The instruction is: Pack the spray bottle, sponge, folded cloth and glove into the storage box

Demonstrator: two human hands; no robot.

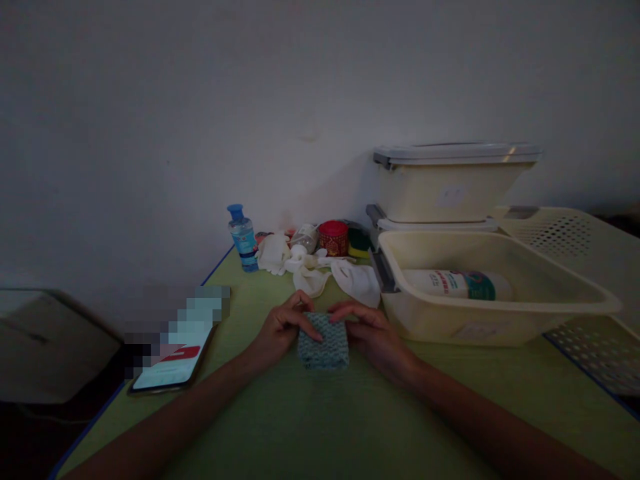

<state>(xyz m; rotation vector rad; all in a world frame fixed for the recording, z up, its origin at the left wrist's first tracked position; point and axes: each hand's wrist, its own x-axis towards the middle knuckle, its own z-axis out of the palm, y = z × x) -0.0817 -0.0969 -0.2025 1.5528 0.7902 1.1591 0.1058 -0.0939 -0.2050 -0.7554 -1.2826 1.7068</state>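
Evidently the knitted piece [325, 357], a blue-green square, is what occupies the person, for both hands meet on it, just left of the open tub [425, 322] and a little nearer the body. The two-sided hold probably keeps the soft thing squared up and stops it slumping. Well to the tub's left lies a phone [170, 370], screen up, perhaps so it can be glanced at. A white bottle [435, 285] rests on its side inside the tub, likely because it would stand too tall, while a lidded box [440, 193] sits behind the tub, stacked to save desk [320, 427] surface, I suppose. The left hand [275, 331] is curled closed on the square's left edge, one finger laid across its face; the right hand [373, 339] clasps the opposite edge, a fingertip at the top corner. What their hidden fingers do behind it, I cannot tell.
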